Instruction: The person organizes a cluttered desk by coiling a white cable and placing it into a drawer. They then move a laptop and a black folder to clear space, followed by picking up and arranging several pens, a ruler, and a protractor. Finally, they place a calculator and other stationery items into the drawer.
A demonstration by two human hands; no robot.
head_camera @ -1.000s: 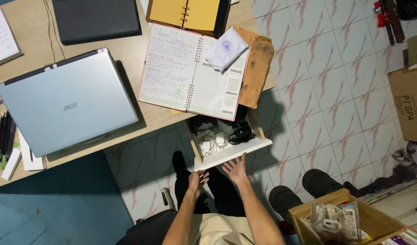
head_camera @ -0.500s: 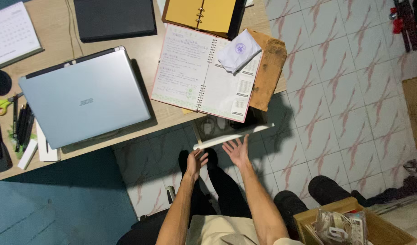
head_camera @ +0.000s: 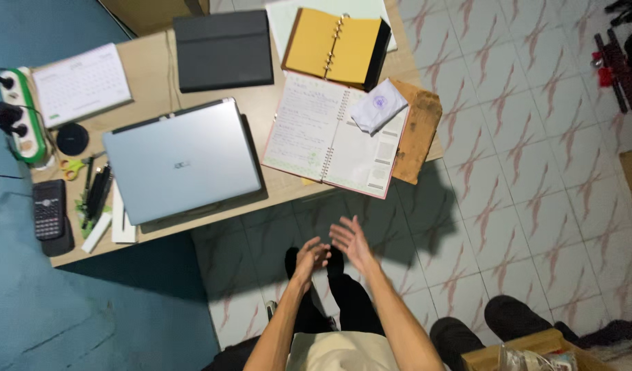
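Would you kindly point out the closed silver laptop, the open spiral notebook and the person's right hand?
closed silver laptop [head_camera: 182, 161], head view, middle of its lid.
open spiral notebook [head_camera: 335, 134], head view, near its spiral binding.
right hand [head_camera: 350, 242], head view, open palm.

Both forearms are bare, no sleeves reaching the wrists, and no watch, ring or band shows on the left hand [head_camera: 307, 257] or the right hand [head_camera: 352, 244]. A pale cream garment covers the torso at 6 o'clock in the frame. Black trousers run from it toward 12 o'clock; footwear too dark to resolve.
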